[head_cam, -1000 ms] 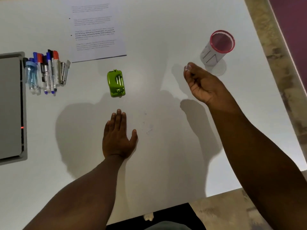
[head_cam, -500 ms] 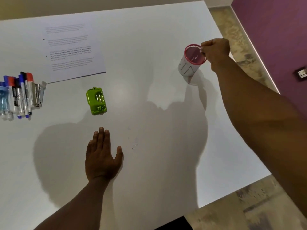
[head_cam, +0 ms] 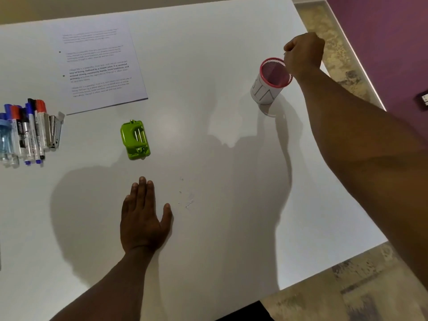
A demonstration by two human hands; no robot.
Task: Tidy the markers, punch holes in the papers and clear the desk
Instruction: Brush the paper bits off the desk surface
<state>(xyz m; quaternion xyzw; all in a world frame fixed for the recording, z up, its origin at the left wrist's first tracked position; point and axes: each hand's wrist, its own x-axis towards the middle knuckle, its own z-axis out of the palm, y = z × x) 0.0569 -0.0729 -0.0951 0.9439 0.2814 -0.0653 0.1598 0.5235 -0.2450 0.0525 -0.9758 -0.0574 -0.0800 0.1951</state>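
A bundle of markers with red, blue and black caps lies at the left edge of the white desk. A printed paper lies at the back left. In front of it sits a green hole punch. A red-rimmed mesh pen holder stands at the back right. My right hand hovers at the holder's far rim, fingers pinched shut; I cannot tell whether anything is in them. My left hand rests flat on the desk, fingers extended, just below the punch.
A small metal clip-like tool lies beside the markers, and a clear plastic item lies on their left. Tiny specks dot the desk right of my left hand. The desk's right edge borders speckled floor and a purple wall.
My right hand rose from mid-desk to the pen holder's rim and stays there, pinched. The camera view shifted right, so the grey laptop is out of frame. My left hand stayed flat.
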